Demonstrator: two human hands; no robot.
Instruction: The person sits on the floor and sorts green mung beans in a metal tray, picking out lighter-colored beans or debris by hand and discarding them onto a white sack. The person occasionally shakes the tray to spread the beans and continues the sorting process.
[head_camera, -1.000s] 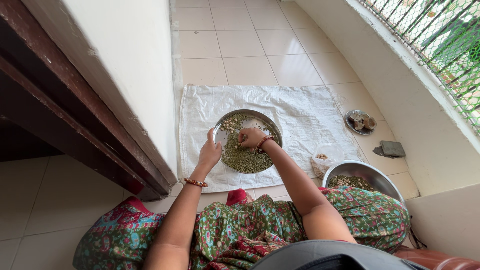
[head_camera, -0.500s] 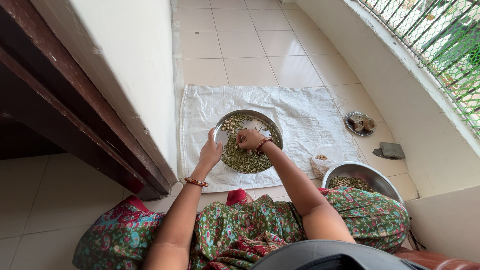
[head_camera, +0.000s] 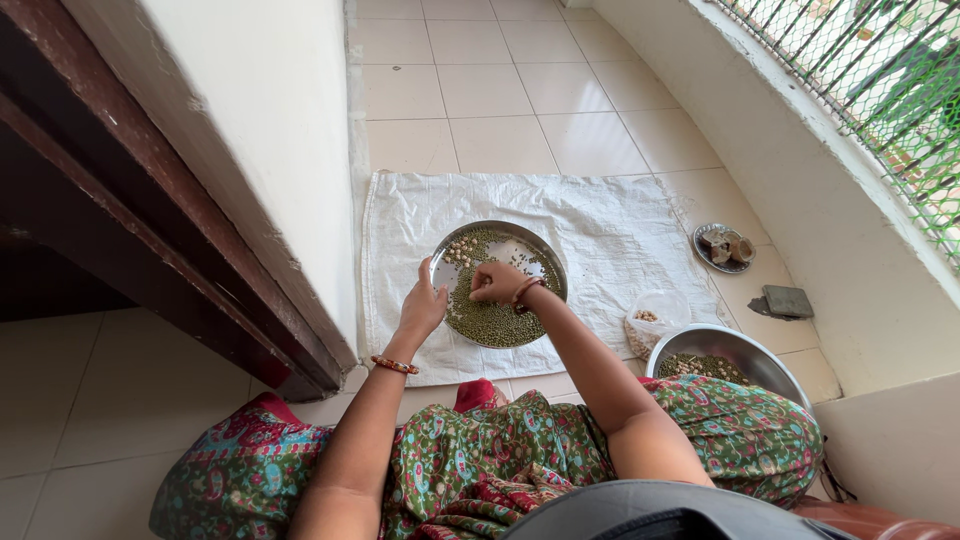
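Observation:
A round steel plate (head_camera: 541, 252) lies on a white woven sack (head_camera: 610, 230) on the tiled floor. It holds a heap of green lentils (head_camera: 492, 322) and a smaller patch of pale beans (head_camera: 461, 250). My left hand (head_camera: 424, 308) grips the plate's near-left rim. My right hand (head_camera: 496, 282) rests over the middle of the plate, fingers pinched together among the grains; whether it holds any is hidden.
A steel bowl (head_camera: 757, 351) of green lentils stands at my right knee, with a small clear bag (head_camera: 648, 322) of pale beans beside it. A little dish (head_camera: 722, 246) and a dark flat object (head_camera: 787, 301) lie near the right wall. A white wall and door frame (head_camera: 160, 200) stand at left.
My right hand has shifted slightly within the plate while picking at the grains. My left hand has stayed on the rim.

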